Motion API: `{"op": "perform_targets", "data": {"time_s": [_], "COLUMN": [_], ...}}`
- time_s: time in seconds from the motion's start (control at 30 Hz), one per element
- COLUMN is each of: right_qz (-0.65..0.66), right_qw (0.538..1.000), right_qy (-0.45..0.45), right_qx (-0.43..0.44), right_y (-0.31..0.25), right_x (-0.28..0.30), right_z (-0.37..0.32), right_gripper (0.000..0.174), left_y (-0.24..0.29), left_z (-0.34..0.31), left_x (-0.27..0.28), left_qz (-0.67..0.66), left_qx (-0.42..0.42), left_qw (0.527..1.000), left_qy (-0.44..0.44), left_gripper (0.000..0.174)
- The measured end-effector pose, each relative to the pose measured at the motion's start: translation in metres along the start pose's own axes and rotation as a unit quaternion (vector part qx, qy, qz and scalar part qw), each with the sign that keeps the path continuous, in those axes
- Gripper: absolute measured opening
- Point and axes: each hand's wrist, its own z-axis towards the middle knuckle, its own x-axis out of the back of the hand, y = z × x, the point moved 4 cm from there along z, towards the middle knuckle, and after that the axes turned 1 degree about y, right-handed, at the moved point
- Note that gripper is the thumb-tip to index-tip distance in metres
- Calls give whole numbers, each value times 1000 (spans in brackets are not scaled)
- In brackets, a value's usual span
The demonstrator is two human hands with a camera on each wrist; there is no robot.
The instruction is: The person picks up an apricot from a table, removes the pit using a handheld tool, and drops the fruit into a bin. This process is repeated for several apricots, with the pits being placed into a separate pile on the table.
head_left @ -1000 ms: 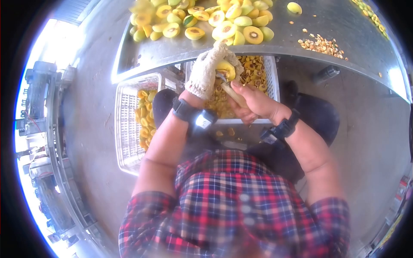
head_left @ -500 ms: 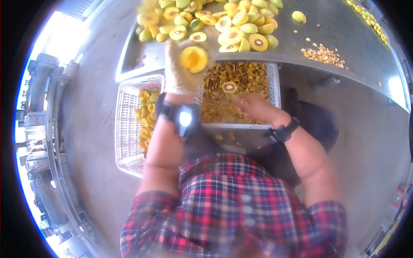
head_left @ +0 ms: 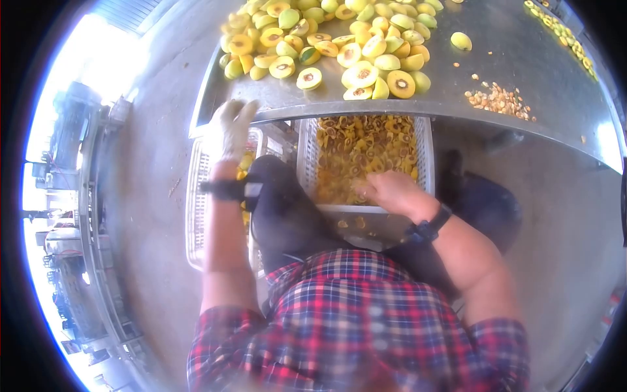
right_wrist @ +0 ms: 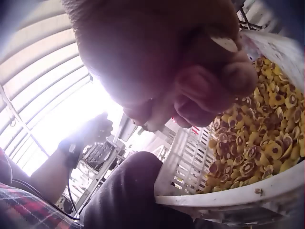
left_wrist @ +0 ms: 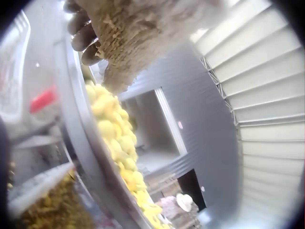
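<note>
My left hand (head_left: 232,130), in a pale knit glove, is above the left white basket (head_left: 194,215) with fingers spread and no fruit in it. Greyish fingertips (left_wrist: 85,40) of that glove show in the left wrist view. My bare right hand (head_left: 395,191) grips a pitting tool over the front of the middle basket (head_left: 424,157); the pale end of its handle (right_wrist: 224,44) pokes out of the curled fingers, and its working end is blurred. Scooped-out peach centres (head_left: 375,144) fill that basket. Yellow scooped peach halves (head_left: 245,161) lie in the left one, partly hidden by the left arm.
A metal table (head_left: 444,85) stands in front, its edge above the baskets. It bears a heap of halved yellow peaches (head_left: 359,74), one lone peach (head_left: 461,41) and a small pile of pits (head_left: 499,101). My knee (head_left: 277,202) is between the two baskets.
The left hand first held a peach half against the tool, then carried it left and let it go over the left basket. The right hand drew back slightly, keeping the tool; a cut-out centre fell into the middle basket.
</note>
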Motion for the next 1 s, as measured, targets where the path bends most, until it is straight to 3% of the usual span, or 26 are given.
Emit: {"op": "perform_targets", "data": {"time_s": [0.17,0.23,0.33,0.4,0.47,0.5,0.53,0.6,0.63,0.7,0.73,0.8,0.83,1.0], "right_qz": [23,23,32,50,84,116,118,180,178,217,217,226,226,210], "right_qw": [1000,999,999,992,987,981,981,956,956,922,922,921,922,920], "right_qy": [-10,-20,12,99,124,143,143,211,210,291,289,297,297,315], "right_qx": [13,17,31,53,54,55,53,101,101,138,135,109,106,104], "right_y": [-3,-6,-7,-5,-8,-10,-10,-12,-14,-21,-24,-25,-24,-18], "right_x": [2,5,7,10,21,28,31,42,45,55,56,59,59,54], "right_z": [2,0,1,2,1,0,-1,-5,-6,-10,-11,-12,-12,-9], "right_gripper": [52,53,53,50,48,46,46,41,41,39,39,38,38,42], "left_y": [61,65,61,73,91,88,82,86,86,112,119,127,122,131], "left_z": [51,60,67,58,39,36,31,18,10,-20,-32,-46,-51,-72], "left_x": [-70,-100,-130,-120,-95,-97,-101,-106,-107,-95,-91,-83,-97,-94], "left_qz": [78,33,96,46,-240,-348,-348,-624,-625,-745,-746,-676,-714,-716], "left_qx": [-5,-24,-73,-66,74,80,81,133,133,169,171,74,155,254], "left_qw": [991,972,959,960,936,902,901,709,708,572,570,695,631,602], "left_qy": [-109,-233,-255,-269,-248,-244,-247,-299,-299,-298,-298,-234,-262,-245], "left_gripper": [46,54,60,60,56,47,47,43,43,43,43,46,45,42]}}
